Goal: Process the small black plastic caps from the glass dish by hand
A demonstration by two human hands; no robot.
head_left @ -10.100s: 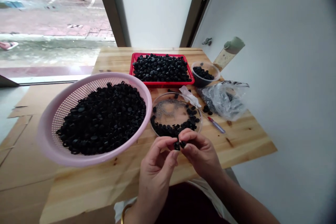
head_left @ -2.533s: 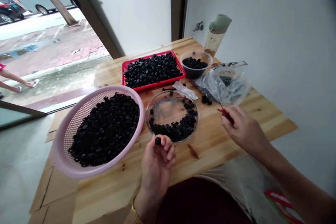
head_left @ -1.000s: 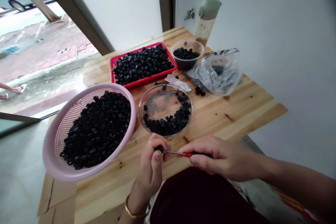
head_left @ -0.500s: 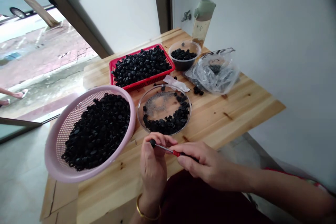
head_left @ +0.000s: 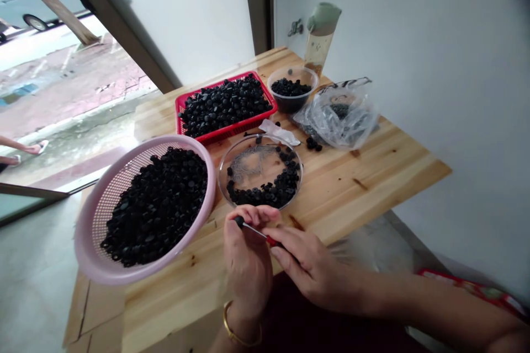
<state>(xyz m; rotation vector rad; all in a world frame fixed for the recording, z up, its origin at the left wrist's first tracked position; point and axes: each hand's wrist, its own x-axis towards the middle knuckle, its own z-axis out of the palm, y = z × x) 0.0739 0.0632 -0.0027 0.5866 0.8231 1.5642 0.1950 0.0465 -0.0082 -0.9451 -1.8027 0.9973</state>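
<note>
Between the thumb and fingers of my left hand (head_left: 247, 256) is a small round black knob (head_left: 239, 222), pinched at the fingertips. My right hand (head_left: 308, 259) is closed around a screwdriver (head_left: 271, 240) with a red and black handle. Its thin metal shaft points left and meets the knob; whether the tip sits inside it I cannot tell. Just beyond my hands lies a round clear dish (head_left: 222, 172). Black knobs line its right and front side, and a heap of small thin metal pieces, perhaps screws, lies at its left.
A pink mesh basket (head_left: 85, 253) of black parts stands left. Behind are a red basket (head_left: 215, 135) of black knobs, a clear bowl (head_left: 285, 106) of black parts and a tall bottle (head_left: 321, 38). A plastic bag (head_left: 351, 127) lies right, near a white paper scrap (head_left: 281, 132).
My right hand has shifted slightly left and down, with the screwdriver handle closer to my left hand. The knob stays pinched at the screwdriver's tip. The view has moved a little.
</note>
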